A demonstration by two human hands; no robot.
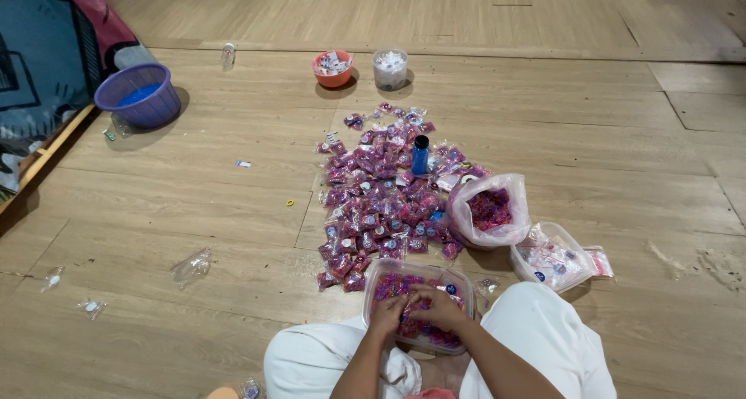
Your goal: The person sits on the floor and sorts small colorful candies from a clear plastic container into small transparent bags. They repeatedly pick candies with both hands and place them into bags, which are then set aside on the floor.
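Note:
A clear plastic tub (pixel 378 273) full of small pink and purple pieces rests in front of my crossed legs. Both hands are inside it: my left hand (pixel 388 312) and my right hand (pixel 439 306) sit close together with fingers curled over the pieces. What each hand grips is too small to tell. Beyond the tub, a large heap of small filled packets (pixel 381 193) covers the wooden floor.
A blue bottle (pixel 420 154) stands in the heap. To the right lie an open plastic bag of pink pieces (pixel 488 210) and a tub of clear packets (pixel 550 261). Farther off are an orange bowl (pixel 332 69), a clear cup (pixel 390 69) and a purple basket (pixel 140 96).

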